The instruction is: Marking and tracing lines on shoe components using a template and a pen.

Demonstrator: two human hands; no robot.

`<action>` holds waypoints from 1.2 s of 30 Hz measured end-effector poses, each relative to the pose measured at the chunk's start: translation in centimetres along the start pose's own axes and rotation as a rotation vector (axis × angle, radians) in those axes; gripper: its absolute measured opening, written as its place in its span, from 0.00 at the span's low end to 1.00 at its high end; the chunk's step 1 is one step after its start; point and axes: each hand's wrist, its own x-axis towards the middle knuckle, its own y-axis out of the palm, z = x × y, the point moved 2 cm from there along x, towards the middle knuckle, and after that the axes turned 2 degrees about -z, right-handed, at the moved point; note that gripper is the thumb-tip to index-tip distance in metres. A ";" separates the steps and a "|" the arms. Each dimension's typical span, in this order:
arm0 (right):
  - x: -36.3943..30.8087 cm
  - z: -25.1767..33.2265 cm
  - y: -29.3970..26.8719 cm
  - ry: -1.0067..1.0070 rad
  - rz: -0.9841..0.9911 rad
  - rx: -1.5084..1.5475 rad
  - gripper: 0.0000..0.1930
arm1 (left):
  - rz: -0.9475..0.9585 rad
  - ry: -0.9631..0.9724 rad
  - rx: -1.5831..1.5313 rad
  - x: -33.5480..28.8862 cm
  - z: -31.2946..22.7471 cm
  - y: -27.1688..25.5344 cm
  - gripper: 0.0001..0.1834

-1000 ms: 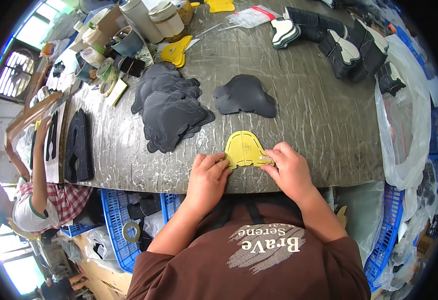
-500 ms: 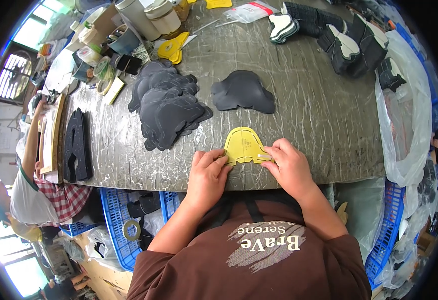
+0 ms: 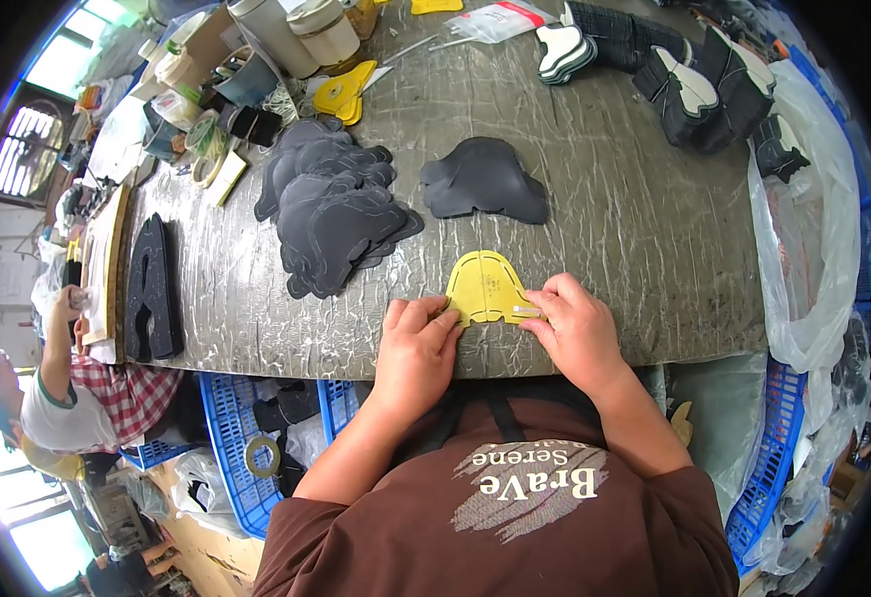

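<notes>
Head view: hands (image 3: 415, 353) flat on yellow template (image 3: 485, 289)

Bright daylight, seemingly from left; edges warped.

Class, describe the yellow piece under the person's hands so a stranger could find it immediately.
Start at the near edge of the grey worktable. There the left hand and right hand press on a flat yellow cut-out. The piles behind it are dark; it alone is yellow and held.
</notes>
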 end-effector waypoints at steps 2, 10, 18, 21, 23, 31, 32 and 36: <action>0.0 0.0 0.0 0.001 0.000 -0.004 0.16 | 0.027 0.005 0.045 0.0 -0.2 0.1 0.10; 0.1 0.1 0.0 -0.014 -0.007 -0.023 0.16 | 0.196 0.107 0.239 0.1 -1.9 0.7 0.17; 0.7 -0.1 -0.4 0.013 0.038 0.047 0.13 | 0.355 0.244 0.517 -0.3 -4.3 1.7 0.29; 1.8 -0.6 -0.3 -0.026 -0.062 0.253 0.08 | 0.384 0.243 0.568 -0.2 -4.7 2.2 0.41; 3.9 1.1 -0.8 -0.161 -0.183 0.177 0.06 | 0.440 0.233 0.542 0.0 -4.9 1.9 0.43; 6.0 3.6 1.7 0.076 0.104 0.614 0.04 | 0.440 0.273 0.538 -0.2 -4.6 2.4 0.43; 6.1 3.7 2.2 0.071 0.140 0.618 0.04 | 0.425 0.295 0.538 -0.2 -4.6 2.4 0.43; 6.4 3.9 2.6 0.061 0.260 0.538 0.02 | 0.422 0.320 0.541 -0.3 -4.5 2.4 0.43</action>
